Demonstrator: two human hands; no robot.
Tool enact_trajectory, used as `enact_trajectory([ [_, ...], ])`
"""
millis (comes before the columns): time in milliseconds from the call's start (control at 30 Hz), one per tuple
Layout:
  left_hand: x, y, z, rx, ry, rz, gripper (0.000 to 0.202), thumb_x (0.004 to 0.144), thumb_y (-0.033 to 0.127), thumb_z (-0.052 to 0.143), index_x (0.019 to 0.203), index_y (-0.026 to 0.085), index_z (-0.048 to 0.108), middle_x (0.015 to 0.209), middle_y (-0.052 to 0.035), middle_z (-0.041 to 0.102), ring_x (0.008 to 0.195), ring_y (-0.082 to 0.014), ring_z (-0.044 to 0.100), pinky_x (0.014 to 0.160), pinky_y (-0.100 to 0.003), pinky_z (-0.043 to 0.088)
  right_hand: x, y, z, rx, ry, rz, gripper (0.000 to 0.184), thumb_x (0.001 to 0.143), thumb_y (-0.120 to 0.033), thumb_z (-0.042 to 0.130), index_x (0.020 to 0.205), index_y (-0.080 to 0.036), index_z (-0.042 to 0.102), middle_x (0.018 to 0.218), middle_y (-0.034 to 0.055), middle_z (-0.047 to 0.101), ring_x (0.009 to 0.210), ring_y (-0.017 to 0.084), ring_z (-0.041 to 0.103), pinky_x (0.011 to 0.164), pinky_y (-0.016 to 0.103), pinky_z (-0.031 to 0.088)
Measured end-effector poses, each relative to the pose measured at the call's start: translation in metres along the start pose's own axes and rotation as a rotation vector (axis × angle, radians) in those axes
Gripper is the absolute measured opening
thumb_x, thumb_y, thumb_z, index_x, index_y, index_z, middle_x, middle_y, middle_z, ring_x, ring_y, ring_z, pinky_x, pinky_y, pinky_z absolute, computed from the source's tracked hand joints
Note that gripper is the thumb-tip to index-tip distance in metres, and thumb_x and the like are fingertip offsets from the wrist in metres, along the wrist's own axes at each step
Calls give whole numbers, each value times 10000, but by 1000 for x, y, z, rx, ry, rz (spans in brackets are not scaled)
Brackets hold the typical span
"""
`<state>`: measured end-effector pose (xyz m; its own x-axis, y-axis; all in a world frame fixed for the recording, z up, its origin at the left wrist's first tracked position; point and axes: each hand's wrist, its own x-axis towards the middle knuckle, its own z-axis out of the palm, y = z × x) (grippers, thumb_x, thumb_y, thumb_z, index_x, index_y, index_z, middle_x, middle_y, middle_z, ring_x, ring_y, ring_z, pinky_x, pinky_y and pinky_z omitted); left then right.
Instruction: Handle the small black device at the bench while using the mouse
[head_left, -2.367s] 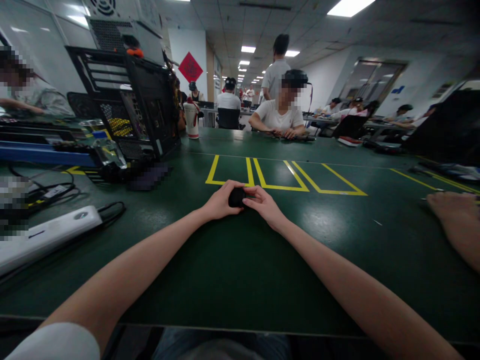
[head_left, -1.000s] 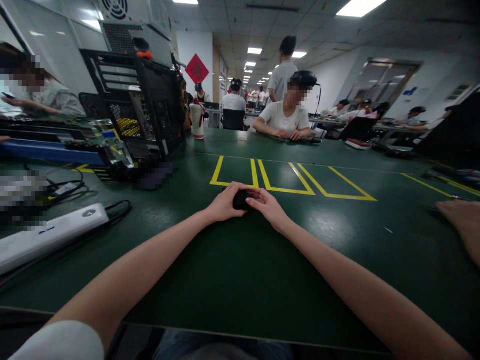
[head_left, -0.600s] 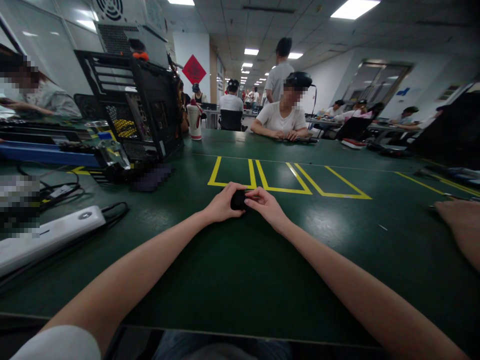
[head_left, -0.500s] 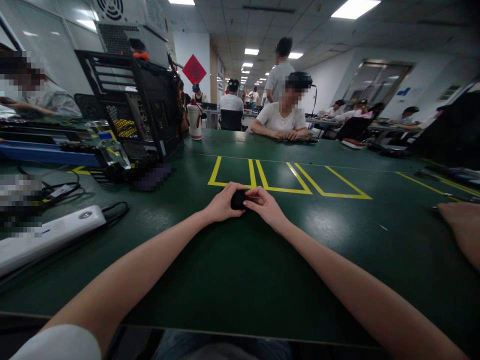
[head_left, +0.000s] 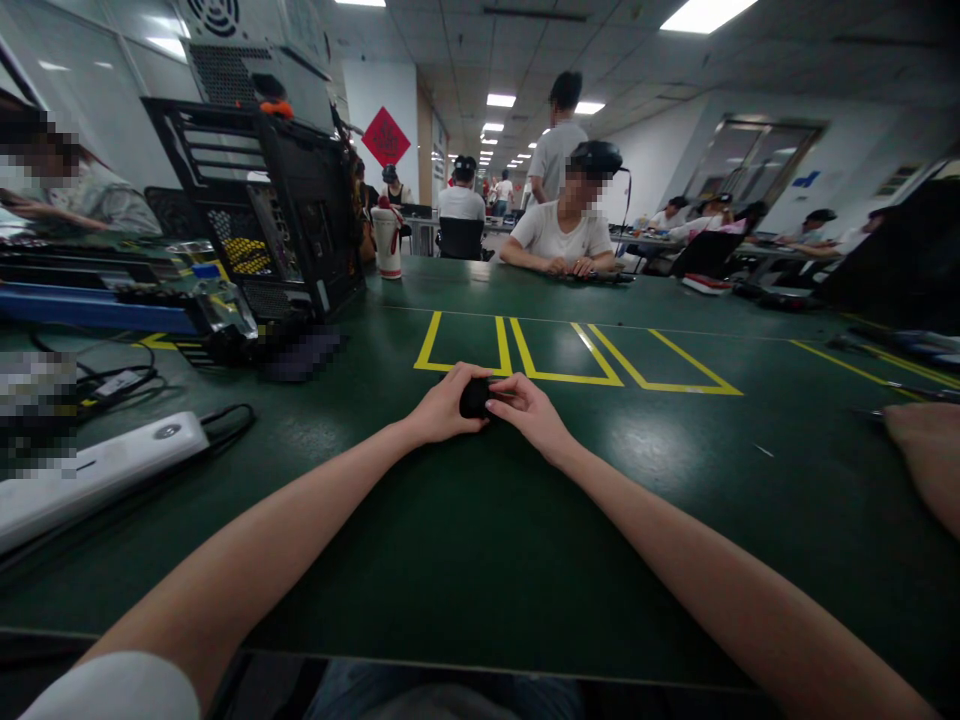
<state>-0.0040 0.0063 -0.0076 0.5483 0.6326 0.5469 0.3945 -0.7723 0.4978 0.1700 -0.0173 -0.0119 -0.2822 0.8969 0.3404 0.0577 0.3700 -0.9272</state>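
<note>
A small, black, rounded object (head_left: pixel 474 398) sits between my two hands, low over the green table (head_left: pixel 420 560); its exact kind does not show. My left hand (head_left: pixel 447 404) is curled around its left side, thumb below and fingers above. From the right, my right hand (head_left: pixel 529 412) pinches at its edge with thumb and fingertips. Whether the object rests on the tabletop I cannot tell. Just beyond my hands, yellow tape (head_left: pixel 566 378) marks several outlines on the table.
At left lie a white power strip (head_left: pixel 105 475) and cables, with an open black computer case (head_left: pixel 300 220) behind. A paper cup (head_left: pixel 388 243) stands farther back. Another person's hand (head_left: pixel 926 450) is at the right edge. Someone in a white shirt (head_left: pixel 562 235) sits opposite.
Both hands keep nearly the same hold on the black object. The whole view has shifted very slightly. At the right edge, the other person's hand has moved a little to the right.
</note>
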Motion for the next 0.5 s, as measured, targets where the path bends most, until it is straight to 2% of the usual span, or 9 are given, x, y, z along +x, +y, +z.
enact_trajectory([
  [100,0,0,0,2,-3,-4,605,605,217,662,1136,242,373,1093,-41,447,1011,-208,471,846,-370,419,1,-2,0,-47,33,-19,171,700,-252,607,841,-202,523,933,8,541,940,163,550,882,377,434],
  [300,0,1,0,-11,-3,-3,595,608,202,655,1130,237,372,1085,-42,451,1006,-207,474,853,-374,415,2,2,0,-10,36,13,360,684,-218,622,1016,-223,482,1073,35,528,1028,175,518,928,389,408],
  [500,0,1,0,-5,-10,-20,607,601,192,660,1132,238,370,1094,-45,448,1005,-209,479,847,-377,421,0,2,0,28,-2,37,300,679,-254,632,946,-209,503,1023,29,545,989,172,539,906,387,424],
])
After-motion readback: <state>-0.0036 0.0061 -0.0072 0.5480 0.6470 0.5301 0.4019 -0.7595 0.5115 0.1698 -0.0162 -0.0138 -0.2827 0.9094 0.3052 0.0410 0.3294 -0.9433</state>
